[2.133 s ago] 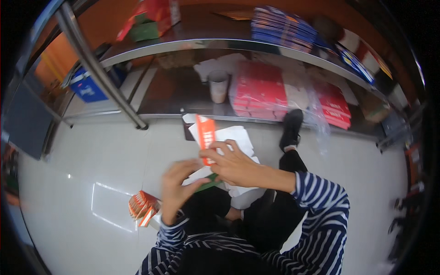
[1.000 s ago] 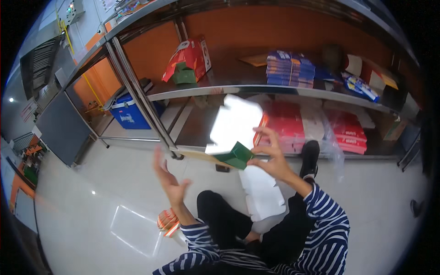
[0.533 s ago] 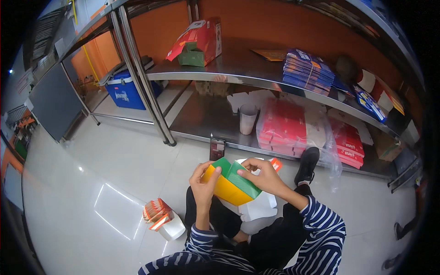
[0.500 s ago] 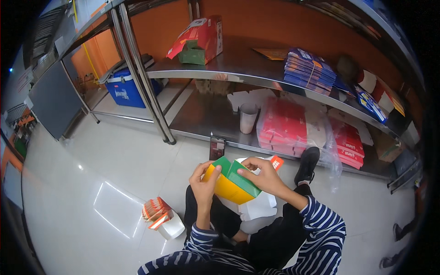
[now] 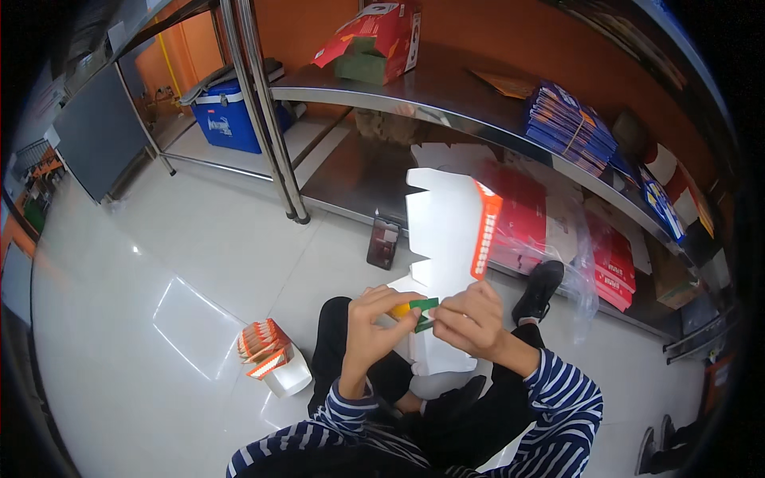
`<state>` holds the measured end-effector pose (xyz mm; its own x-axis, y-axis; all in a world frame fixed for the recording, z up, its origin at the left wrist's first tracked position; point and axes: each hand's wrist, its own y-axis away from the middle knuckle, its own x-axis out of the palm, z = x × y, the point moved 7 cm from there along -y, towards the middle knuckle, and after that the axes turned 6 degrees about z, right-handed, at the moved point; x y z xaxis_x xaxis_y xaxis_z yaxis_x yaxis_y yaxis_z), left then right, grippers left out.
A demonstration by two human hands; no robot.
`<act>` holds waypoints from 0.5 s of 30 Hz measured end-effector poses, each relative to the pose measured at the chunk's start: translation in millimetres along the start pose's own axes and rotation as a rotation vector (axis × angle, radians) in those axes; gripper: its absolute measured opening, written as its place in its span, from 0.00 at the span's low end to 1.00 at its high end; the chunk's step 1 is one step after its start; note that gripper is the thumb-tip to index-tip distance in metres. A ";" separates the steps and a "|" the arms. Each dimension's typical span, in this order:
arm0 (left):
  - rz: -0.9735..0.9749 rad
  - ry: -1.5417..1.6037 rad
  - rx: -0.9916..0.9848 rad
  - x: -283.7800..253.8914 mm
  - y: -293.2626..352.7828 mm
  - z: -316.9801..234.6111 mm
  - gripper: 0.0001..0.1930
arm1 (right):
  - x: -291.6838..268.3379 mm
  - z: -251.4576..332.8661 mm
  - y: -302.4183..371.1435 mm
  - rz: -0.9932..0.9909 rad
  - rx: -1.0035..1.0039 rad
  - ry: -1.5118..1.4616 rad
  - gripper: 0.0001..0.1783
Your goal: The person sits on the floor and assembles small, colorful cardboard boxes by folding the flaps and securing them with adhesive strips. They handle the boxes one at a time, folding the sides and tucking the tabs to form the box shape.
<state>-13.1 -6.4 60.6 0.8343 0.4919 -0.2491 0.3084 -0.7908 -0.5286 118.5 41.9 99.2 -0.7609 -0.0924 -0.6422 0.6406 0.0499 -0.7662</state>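
Observation:
Over my lap, my left hand (image 5: 376,325) pinches a small green and yellow carton piece (image 5: 425,312) between thumb and fingers. My right hand (image 5: 472,321) is closed on the same carton's other side, its fingertips at the green flap. Behind and above my hands rises a tall white carton panel (image 5: 448,227), notched along its left side and bordered in orange on the right. More white card (image 5: 442,357) shows below my hands. Whether the white panels join the green piece is hidden by my fingers.
Several orange-edged folded cartons (image 5: 263,344) stand in a white container (image 5: 289,381) on the floor at left. A phone (image 5: 384,241) leans against the steel shelf (image 5: 335,179). Shelves hold blue bundled cartons (image 5: 567,131), a red box (image 5: 378,44) and plastic-wrapped red stacks (image 5: 522,215). A blue cooler (image 5: 227,119) sits left.
The yellow and green carton has turned, so its yellow face is mostly out of sight. The orange-edged white panel now stands up high beyond my hands. Both hands have moved slightly lower.

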 end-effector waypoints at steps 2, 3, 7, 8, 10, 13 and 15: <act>0.019 -0.025 0.060 -3.7 3.2 -13.3 0.09 | -7.2 11.6 -2.6 -0.023 -0.085 0.064 0.12; 0.023 -0.035 0.079 -4.9 5.1 -20.1 0.10 | -9.5 15.0 -4.1 -0.024 -0.103 0.076 0.12; -0.007 -0.110 0.157 -11.3 8.8 -43.4 0.10 | -20.8 26.0 -10.6 -0.016 -0.133 0.112 0.12; -0.024 -0.112 0.164 -12.9 10.1 -46.9 0.10 | -22.1 27.6 -12.3 -0.018 -0.133 0.113 0.12; -0.054 -0.106 0.187 -13.4 12.0 -50.5 0.10 | -23.1 28.5 -12.0 -0.014 -0.138 0.097 0.13; -0.074 -0.138 0.192 -12.2 13.9 -51.1 0.11 | -23.3 26.0 -10.6 -0.014 -0.137 0.088 0.13; -0.076 -0.149 0.201 -11.6 13.4 -51.9 0.11 | -22.6 24.4 -10.0 -0.015 -0.139 0.082 0.14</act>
<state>5.1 -41.6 98.5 0.7308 0.6072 -0.3117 0.2583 -0.6687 -0.6972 131.8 19.3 121.9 -0.7796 -0.0132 -0.6262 0.6132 0.1873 -0.7674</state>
